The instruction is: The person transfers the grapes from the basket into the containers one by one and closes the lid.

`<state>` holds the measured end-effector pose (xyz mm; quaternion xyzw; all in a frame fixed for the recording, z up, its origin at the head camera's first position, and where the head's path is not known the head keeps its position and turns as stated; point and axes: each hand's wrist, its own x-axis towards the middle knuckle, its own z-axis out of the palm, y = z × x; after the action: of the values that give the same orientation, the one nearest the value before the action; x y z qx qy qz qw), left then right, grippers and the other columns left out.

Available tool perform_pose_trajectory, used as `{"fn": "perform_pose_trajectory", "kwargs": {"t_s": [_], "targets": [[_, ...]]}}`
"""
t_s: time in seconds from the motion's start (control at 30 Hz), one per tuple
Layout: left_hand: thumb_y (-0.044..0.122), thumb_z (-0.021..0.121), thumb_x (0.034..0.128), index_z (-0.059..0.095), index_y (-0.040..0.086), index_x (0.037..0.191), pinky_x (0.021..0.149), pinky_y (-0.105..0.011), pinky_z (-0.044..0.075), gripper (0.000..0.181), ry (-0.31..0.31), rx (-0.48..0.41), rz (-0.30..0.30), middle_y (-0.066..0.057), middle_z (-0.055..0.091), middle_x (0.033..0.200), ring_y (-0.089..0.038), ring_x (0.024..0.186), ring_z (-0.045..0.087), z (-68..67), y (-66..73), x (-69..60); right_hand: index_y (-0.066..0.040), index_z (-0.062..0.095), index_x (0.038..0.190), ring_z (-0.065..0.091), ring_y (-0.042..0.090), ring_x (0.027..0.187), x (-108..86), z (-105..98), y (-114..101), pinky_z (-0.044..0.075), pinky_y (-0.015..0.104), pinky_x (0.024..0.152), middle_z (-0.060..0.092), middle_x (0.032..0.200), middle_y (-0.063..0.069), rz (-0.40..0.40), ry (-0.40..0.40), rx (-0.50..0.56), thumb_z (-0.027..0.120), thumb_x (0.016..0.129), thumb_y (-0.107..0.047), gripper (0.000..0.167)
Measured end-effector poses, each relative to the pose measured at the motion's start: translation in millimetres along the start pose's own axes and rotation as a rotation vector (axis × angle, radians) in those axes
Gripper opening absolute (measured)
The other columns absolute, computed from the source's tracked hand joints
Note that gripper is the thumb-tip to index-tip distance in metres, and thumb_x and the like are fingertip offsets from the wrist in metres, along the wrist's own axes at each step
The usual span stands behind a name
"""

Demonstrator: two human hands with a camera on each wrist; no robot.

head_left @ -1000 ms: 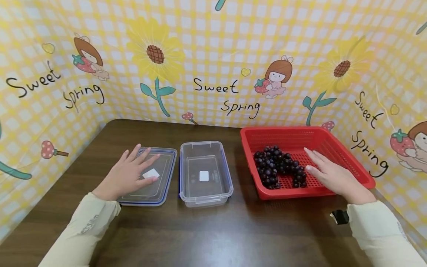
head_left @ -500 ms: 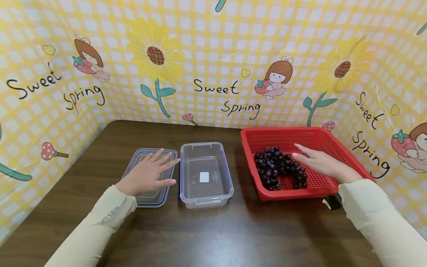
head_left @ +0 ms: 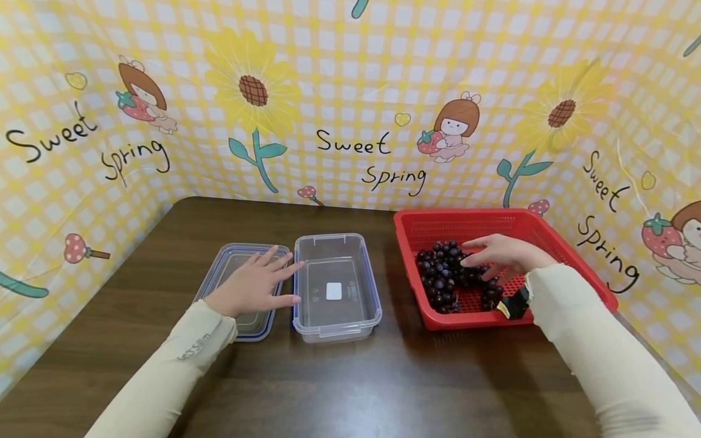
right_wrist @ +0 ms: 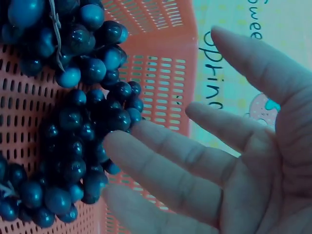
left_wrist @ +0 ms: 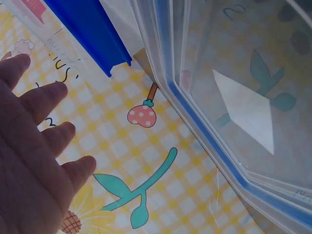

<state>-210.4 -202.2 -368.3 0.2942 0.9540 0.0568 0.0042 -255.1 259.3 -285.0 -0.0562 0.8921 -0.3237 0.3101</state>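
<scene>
My left hand (head_left: 252, 286) is held with fingers spread over the clear lid (head_left: 227, 271), which has a blue seal. Its fingertips reach the left side of the clear plastic box (head_left: 312, 316); whether they touch it I cannot tell. In the left wrist view, the fingers (left_wrist: 41, 102) hold nothing, beside the box's blue latch (left_wrist: 87, 34). Above the red basket (head_left: 465, 320), my right hand (head_left: 506, 252) reaches over the dark grapes (head_left: 438, 274). The right wrist view has its fingers (right_wrist: 161, 170) extended beside the bunch (right_wrist: 73, 146), without a grip on it.
All three items stand on a brown wooden table (head_left: 339, 383). A yellow checked cloth (head_left: 350, 73) with printed flowers rises behind and at both sides. A black strap piece (head_left: 515, 303) hangs by the right wrist, over the basket's front rim.
My left hand has moved right across the lid toward the box. My right hand has moved left over the grapes, with its fingers now bent downward. Lid, box and basket stay put.
</scene>
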Motion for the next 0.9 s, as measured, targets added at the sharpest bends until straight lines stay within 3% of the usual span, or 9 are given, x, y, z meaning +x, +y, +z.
{"fn": "perform_pose_trajectory", "kwargs": {"t_s": [0.23, 0.4, 0.63, 0.73, 0.9], "targets": [[0.059, 0.048, 0.0917, 0.041, 0.009, 0.146, 0.106, -0.066, 0.02, 0.074, -0.017, 0.016, -0.009, -0.019, 0.038, 0.148, -0.046, 0.139, 0.02, -1.7, 4.3, 0.0, 0.002, 0.025, 0.149, 0.062, 0.038, 0.105, 18.0, 4, -10, 0.057, 0.04, 0.069, 0.041, 0.14, 0.03, 0.065, -0.068, -0.013, 0.065, 0.091, -0.03, 0.077], [0.061, 0.046, 0.0921, 0.043, 0.008, 0.145, 0.106, -0.066, 0.02, 0.074, -0.028, 0.013, -0.016, -0.018, 0.04, 0.147, -0.046, 0.138, 0.022, 0.1, 5.4, 1.0, 0.001, 0.025, 0.149, 0.063, 0.036, 0.102, 29.8, 9, -16, 0.056, 0.042, 0.073, 0.048, 0.132, 0.028, 0.114, -0.119, -0.018, 0.066, 0.09, -0.027, 0.078], [0.061, 0.045, 0.0923, 0.042, 0.008, 0.145, 0.107, -0.065, 0.019, 0.075, -0.064, 0.001, -0.027, -0.017, 0.036, 0.149, -0.046, 0.139, 0.02, 0.4, 8.2, 3.4, 0.002, 0.027, 0.149, 0.068, 0.029, 0.091, 48.0, 10, -18, 0.053, 0.041, 0.083, 0.062, 0.111, 0.027, 0.098, -0.23, -0.091, 0.071, 0.085, -0.036, 0.086], [0.062, 0.047, 0.0908, 0.041, 0.008, 0.145, 0.107, -0.065, 0.019, 0.077, -0.08, 0.006, -0.035, -0.016, 0.034, 0.151, -0.045, 0.139, 0.02, 2.6, 8.4, 4.6, 0.003, 0.023, 0.149, 0.064, 0.032, 0.1, 51.5, 14, -22, 0.052, 0.042, 0.088, 0.055, 0.12, 0.031, 0.116, -0.257, -0.09, 0.07, 0.087, -0.032, 0.086], [0.062, 0.05, 0.0891, 0.039, 0.008, 0.147, 0.107, -0.065, 0.019, 0.08, -0.087, 0.0, -0.048, -0.014, 0.032, 0.152, -0.045, 0.139, 0.019, 4.8, 7.4, 3.4, 0.007, 0.012, 0.15, 0.044, 0.044, 0.124, 55.8, 24, -29, 0.049, 0.046, 0.092, 0.031, 0.141, 0.039, 0.141, -0.249, -0.074, 0.066, 0.09, -0.022, 0.086]]}}
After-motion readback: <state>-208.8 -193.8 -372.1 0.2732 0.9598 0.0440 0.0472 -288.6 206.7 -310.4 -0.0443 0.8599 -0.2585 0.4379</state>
